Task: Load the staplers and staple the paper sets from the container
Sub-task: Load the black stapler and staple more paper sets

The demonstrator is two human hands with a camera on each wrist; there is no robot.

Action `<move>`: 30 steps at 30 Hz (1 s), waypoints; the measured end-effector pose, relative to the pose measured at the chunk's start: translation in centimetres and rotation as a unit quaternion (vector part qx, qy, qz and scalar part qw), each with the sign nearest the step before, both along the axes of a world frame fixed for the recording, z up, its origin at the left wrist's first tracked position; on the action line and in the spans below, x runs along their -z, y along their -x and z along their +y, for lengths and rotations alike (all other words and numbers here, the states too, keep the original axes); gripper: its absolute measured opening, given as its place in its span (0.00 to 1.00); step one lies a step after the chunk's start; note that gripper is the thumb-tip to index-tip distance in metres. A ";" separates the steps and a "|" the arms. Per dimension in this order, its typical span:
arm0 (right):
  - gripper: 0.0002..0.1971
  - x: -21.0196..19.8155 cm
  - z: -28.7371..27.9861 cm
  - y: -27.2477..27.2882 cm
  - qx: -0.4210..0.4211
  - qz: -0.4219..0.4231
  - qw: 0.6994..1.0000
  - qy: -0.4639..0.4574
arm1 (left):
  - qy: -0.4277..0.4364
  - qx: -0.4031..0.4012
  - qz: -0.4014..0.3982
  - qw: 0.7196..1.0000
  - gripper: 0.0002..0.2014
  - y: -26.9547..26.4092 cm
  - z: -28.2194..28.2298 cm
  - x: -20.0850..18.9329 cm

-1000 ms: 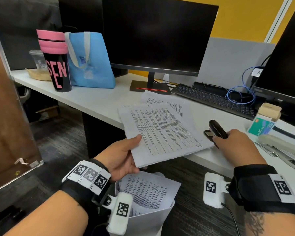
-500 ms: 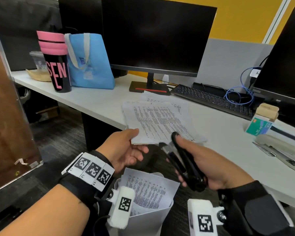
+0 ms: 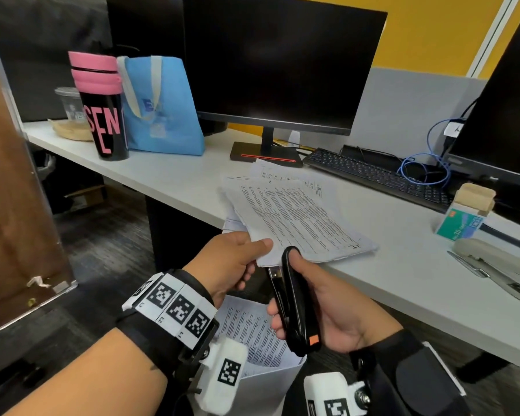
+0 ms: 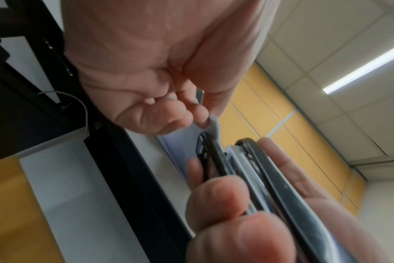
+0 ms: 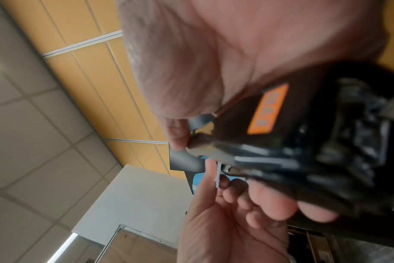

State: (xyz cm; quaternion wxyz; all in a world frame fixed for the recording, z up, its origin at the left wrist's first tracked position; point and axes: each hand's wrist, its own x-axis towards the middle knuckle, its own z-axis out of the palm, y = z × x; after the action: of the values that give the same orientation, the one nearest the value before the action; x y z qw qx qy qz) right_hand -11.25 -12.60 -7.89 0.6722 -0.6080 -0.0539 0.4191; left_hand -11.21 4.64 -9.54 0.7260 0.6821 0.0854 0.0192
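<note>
Fingers (image 3: 278, 318) of the right hand (image 3: 327, 310) curl around the black stapler (image 3: 296, 304), its nose at the near corner of the paper set (image 3: 294, 223). The left hand (image 3: 231, 265) pinches that corner. The papers overhang the desk (image 3: 174, 178) edge, above the container (image 3: 270, 385).

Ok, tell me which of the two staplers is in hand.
The black stapler, gripped by the right hand at the paper corner. The beige stapler lies untouched on the desk.

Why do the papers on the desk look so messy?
The paper stack is fanned out unevenly and hangs over the desk edge, where the left hand pinches its corner. The right hand holds the black stapler there.
</note>
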 end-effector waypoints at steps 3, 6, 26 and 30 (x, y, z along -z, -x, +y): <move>0.37 -0.2 0.0 0.0 -0.004 0.022 1.000 -0.015 | 0.024 0.004 0.028 0.999 0.11 0.1 0.0 0.1; 0.33 -0.4 0.0 0.1 0.007 0.039 0.999 -0.032 | 0.046 0.001 0.042 0.998 0.14 0.1 -0.1 0.1; 0.23 0.0 0.9 -0.3 0.071 0.051 0.996 -0.002 | 0.026 0.173 0.101 0.979 0.28 1.8 -0.3 -0.8; 0.19 0.2 1.2 -0.1 0.083 0.061 0.995 -0.018 | 0.047 0.126 0.079 0.988 0.20 1.4 -0.4 -0.9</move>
State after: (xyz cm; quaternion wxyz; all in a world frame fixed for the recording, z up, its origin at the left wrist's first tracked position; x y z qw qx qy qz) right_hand -11.16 -11.42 -8.07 0.7175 -0.5712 0.0302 0.3976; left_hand -12.63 4.19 -8.67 0.7446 0.6522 0.0567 -0.1303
